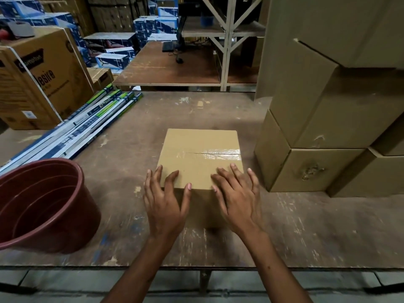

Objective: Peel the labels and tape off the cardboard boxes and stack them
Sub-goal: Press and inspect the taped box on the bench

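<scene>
Our left hand (164, 201) and right hand (237, 196) lie spread and flat, gripping nothing, fingertips on the near edge of the cardboard box (200, 157) at the workbench (306, 226) centre. Its clear tape (218, 153) runs left-right just beyond our fingers, nearer the right hand. The maroon tub (43, 204), left, looks empty. Stacked boxes (328, 132) rise right.
</scene>
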{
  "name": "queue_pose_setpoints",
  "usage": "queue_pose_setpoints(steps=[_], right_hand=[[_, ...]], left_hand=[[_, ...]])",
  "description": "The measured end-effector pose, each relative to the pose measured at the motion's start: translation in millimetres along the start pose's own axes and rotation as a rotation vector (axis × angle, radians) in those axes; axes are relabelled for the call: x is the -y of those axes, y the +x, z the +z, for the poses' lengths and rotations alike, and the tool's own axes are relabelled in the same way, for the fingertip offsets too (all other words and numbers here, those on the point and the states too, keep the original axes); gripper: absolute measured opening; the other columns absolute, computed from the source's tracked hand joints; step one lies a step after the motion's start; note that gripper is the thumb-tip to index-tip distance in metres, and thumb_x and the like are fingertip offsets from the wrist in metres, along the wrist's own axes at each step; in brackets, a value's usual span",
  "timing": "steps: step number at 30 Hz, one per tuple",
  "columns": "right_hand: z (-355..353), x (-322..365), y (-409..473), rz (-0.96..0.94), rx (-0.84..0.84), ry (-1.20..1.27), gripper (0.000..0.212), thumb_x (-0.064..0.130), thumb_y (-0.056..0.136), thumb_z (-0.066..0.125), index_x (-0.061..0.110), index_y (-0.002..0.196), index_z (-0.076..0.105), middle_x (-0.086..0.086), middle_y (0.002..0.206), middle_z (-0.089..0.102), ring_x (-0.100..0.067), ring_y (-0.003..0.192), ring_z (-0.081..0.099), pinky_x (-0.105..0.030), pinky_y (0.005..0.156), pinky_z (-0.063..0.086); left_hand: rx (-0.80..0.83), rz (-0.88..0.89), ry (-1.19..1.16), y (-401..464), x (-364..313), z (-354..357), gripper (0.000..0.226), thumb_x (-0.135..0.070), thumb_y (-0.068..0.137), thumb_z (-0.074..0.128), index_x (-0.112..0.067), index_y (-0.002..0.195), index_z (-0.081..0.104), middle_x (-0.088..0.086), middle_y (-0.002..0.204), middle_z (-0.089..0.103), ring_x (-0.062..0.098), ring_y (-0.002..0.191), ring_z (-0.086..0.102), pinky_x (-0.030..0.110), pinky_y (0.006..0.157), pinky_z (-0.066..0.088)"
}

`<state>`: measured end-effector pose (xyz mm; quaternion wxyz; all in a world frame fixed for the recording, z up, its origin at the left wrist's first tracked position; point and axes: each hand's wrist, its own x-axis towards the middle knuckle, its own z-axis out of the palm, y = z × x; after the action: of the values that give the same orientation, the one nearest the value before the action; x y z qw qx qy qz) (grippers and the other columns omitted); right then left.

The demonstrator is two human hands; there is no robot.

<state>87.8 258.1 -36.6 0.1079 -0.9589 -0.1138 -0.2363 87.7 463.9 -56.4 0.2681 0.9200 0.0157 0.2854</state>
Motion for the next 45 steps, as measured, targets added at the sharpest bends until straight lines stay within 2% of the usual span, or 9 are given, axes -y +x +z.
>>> queue_pose_setpoints(steps=[3,7,15,21,28,33,36,40,45], right_hand=[[-11.9,12.3,20.0,-0.015,0.155,-0.008,0.060,0.059,0.114,0.019,0.034,0.156,0.053,0.006,0.166,0.049,-0.020,0.159,0.035,-0.049,0.130,0.026],[-10.8,5.3,43.6,-0.033,0.263,0.051,0.059,0.062,0.113,0.020,0.039,0.163,0.042,0.006,0.173,0.038,-0.016,0.161,0.029,-0.042,0.131,0.024],[-20.3,-20.6,30.4,0.100,0.288,0.018,0.063,0.059,0.113,0.019,0.033,0.170,0.029,0.002,0.178,0.023,-0.016,0.165,0.019,-0.040,0.135,0.013],[-12.1,13.4,42.8,0.017,0.312,0.088,0.057,0.050,0.115,0.027,0.032,0.169,0.031,0.003,0.179,0.023,-0.016,0.166,0.016,-0.038,0.133,0.012],[-1.6,-15.8,77.5,0.253,0.313,0.129,0.058,0.059,0.111,0.039,0.038,0.165,0.037,-0.012,0.180,0.012,-0.033,0.166,0.010,-0.053,0.131,0.014],[-3.1,-26.6,100.9,0.463,0.328,0.444,0.070,0.059,0.107,0.053,0.035,0.168,0.031,-0.018,0.178,0.012,-0.039,0.163,0.023,-0.049,0.128,0.026],[-5.1,-29.2,102.7,0.474,0.234,0.498,0.081,0.058,0.103,0.063,0.032,0.170,0.025,-0.010,0.177,0.018,-0.034,0.160,0.029,-0.048,0.126,0.030],[-8.3,-31.3,85.9,0.408,0.015,0.507,0.076,0.050,0.098,0.074,0.040,0.164,0.037,-0.002,0.170,0.017,-0.032,0.151,0.042,-0.046,0.123,0.037],[-3.2,-28.2,51.0,0.318,-0.101,0.444,0.116,0.049,0.081,0.089,0.045,0.170,0.014,-0.008,0.149,0.021,-0.034,0.128,0.051,-0.042,0.114,0.046]], left_hand=[[-0.017,0.072,0.110,17.2,-4.5,-4.4,0.047,-0.052,0.106,0.051,-0.028,0.146,0.059,0.010,0.170,0.037,0.030,0.165,0.017,0.062,0.131,0.010],[0.174,0.212,0.253,58.0,-8.4,-2.2,0.056,-0.056,0.108,0.036,-0.028,0.148,0.063,-0.001,0.158,0.058,0.020,0.155,0.044,0.054,0.132,0.017],[0.495,0.339,0.324,72.7,11.3,-6.7,0.075,-0.066,0.106,0.003,-0.033,0.173,0.011,-0.008,0.180,0.009,0.012,0.166,0.008,0.046,0.136,0.003],[0.494,0.387,0.324,68.3,10.8,-4.6,0.076,-0.064,0.106,-0.004,-0.031,0.173,0.011,-0.007,0.180,0.011,0.009,0.166,0.007,0.046,0.135,0.005],[0.533,0.076,0.187,105.2,3.7,-7.8,0.083,-0.067,0.106,0.041,-0.024,0.172,0.017,0.021,0.178,0.008,0.037,0.166,0.008,0.050,0.134,0.008],[0.548,-0.191,0.017,147.6,-2.3,6.3,0.079,-0.071,0.101,0.052,-0.029,0.166,0.034,0.028,0.155,0.042,0.049,0.139,0.051,0.051,0.116,0.043],[0.392,-0.182,-0.039,146.9,-11.9,7.8,0.083,-0.072,0.093,0.066,-0.031,0.161,0.044,0.021,0.146,0.048,0.044,0.131,0.057,0.047,0.108,0.048],[0.175,-0.084,-0.198,123.8,-9.3,8.1,0.103,-0.067,0.085,0.079,-0.047,0.167,0.022,0.014,0.145,0.041,0.037,0.130,0.053,0.046,0.104,0.052],[0.104,-0.014,-0.263,87.0,13.5,10.6,0.137,-0.061,0.069,0.093,-0.049,0.170,0.001,0.010,0.143,0.030,0.031,0.127,0.049,0.045,0.104,0.052]])
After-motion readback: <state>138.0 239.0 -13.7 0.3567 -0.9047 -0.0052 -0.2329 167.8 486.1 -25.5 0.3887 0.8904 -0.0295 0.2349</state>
